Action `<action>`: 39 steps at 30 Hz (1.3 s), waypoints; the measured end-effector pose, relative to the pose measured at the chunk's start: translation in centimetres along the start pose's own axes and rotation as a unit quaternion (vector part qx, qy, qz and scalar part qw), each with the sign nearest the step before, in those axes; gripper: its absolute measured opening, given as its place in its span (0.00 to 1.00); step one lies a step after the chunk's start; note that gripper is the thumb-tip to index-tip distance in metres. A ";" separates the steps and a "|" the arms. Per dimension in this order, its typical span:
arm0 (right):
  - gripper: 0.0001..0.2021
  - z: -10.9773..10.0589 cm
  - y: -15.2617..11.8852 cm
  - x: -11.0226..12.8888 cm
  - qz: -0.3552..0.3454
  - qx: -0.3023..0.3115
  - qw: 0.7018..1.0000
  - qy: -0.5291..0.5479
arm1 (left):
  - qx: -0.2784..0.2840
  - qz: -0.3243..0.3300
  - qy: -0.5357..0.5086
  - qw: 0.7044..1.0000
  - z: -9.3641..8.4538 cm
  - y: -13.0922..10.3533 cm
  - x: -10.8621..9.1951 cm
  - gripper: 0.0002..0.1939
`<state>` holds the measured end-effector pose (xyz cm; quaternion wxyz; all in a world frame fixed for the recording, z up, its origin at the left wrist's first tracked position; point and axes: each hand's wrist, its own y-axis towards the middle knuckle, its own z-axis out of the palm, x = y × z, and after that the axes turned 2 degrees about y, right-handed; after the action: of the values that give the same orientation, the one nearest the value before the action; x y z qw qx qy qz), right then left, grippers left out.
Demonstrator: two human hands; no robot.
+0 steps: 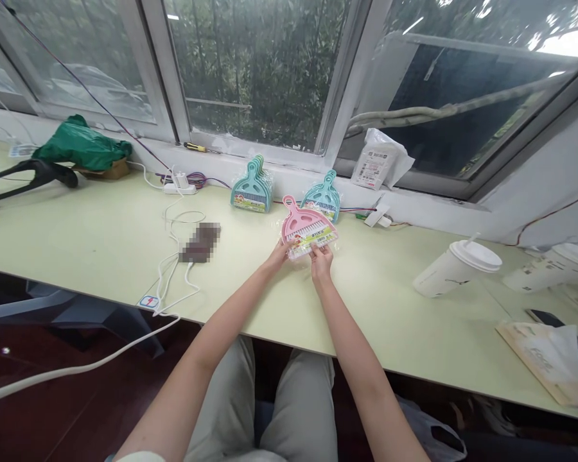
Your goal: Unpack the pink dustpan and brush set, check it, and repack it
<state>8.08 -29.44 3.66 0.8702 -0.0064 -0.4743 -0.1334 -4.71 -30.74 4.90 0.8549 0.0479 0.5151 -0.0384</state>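
A pink dustpan and brush set in clear wrap is held up just above the table, its handle pointing away from me. My left hand grips its lower left corner. My right hand pinches its lower edge, near the printed label. Right behind it stand teal dustpan sets, partly covered by the pink one. Further left, a stack of several teal and green dustpan sets leans by the window sill, with a label across its front.
A power strip and white cables lie left, near a blurred-out dark object. A green bag sits far left. Right are two white cups, a paper packet and a wrapped white package on the sill.
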 end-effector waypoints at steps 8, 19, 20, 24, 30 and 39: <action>0.11 -1.5 1.7 0.4 0.151 0.090 0.980 -0.093 | -0.083 -0.038 0.064 0.994 -2.3 0.6 0.0 0.24; 0.21 -2.9 1.1 3.3 -0.212 0.199 0.870 -0.398 | -0.089 -0.080 0.036 0.992 -5.6 0.5 -2.3 0.23; 0.14 -2.6 1.0 3.2 -0.198 0.196 0.884 -0.375 | -0.076 -0.084 0.051 0.992 -5.6 0.4 -2.2 0.22; 0.04 -2.7 1.3 2.5 -0.181 0.163 0.906 -0.345 | -0.001 -0.106 0.106 0.989 -5.0 0.0 -2.2 0.23; 0.06 -4.0 2.4 0.9 -0.206 0.085 0.879 -0.421 | 0.098 -0.117 0.164 0.975 -4.2 -0.5 -2.4 0.28; 0.24 -4.5 3.0 0.4 -0.056 0.060 0.886 -0.456 | 0.088 -0.114 0.169 0.975 -3.6 -0.6 -2.2 0.34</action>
<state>12.75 -27.29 1.87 0.5476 0.0123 -0.8256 -0.1356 -9.00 -30.81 5.15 0.7380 0.0693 0.6487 -0.1723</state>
